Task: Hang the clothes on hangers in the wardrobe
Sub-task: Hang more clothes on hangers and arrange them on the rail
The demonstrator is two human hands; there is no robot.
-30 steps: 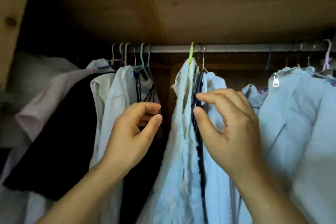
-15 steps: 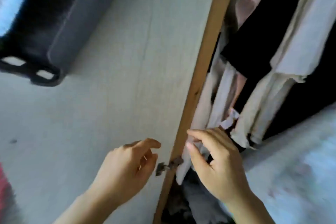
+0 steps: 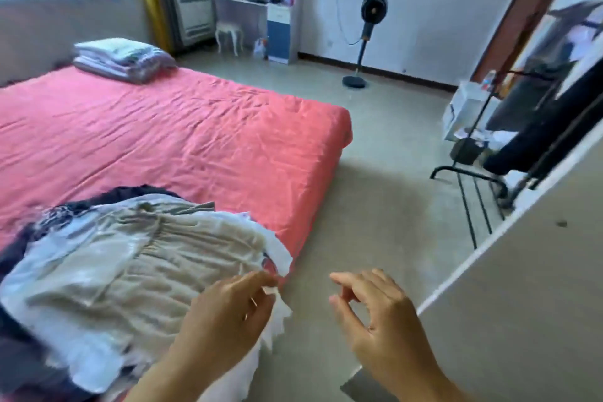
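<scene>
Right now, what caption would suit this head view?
Both hands, left and right, reach toward the clothes pile on the red bed.

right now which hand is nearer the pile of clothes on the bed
Left. The left hand is over the near edge of the pile of clothes, its fingers at a white hem. The right hand hangs over bare floor, apart from the pile.

Clothes pile (image 3: 124,258) on bed's (image 3: 195,134) near corner, fan (image 3: 372,13) beyond, wardrobe door (image 3: 522,287) — perhaps — right.
</scene>
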